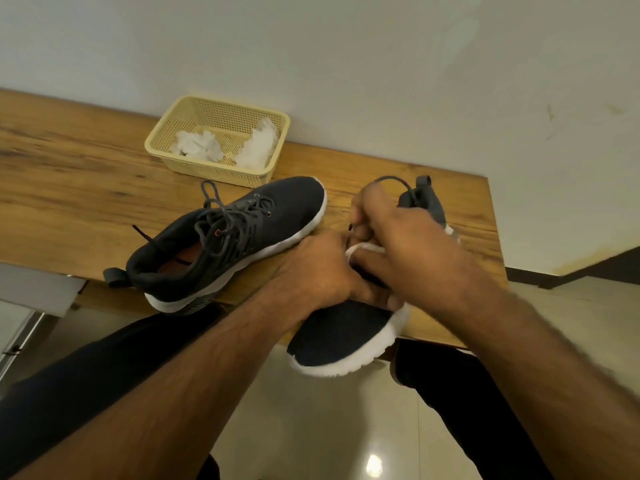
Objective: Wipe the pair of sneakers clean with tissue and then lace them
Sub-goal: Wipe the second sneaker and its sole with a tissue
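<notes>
Two bare forearms reach in from the near edge to a dark sneaker (341, 336) whose toe overhangs the worktop (69, 188). The left hand (320, 271) has a closed grip on its upper; the right hand (405, 233) pinches its dark lace (393, 180). The laced sneaker (228, 242) lies to the left. Beyond it a cream basket (221, 169) holds crumpled tissue (199, 147).

Cream basket (173, 131) on wooden table (69, 168)

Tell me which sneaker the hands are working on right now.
The right sneaker, toe overhanging the table edge; both hands grip its laces. The left sneaker lies untouched near the basket.
</notes>
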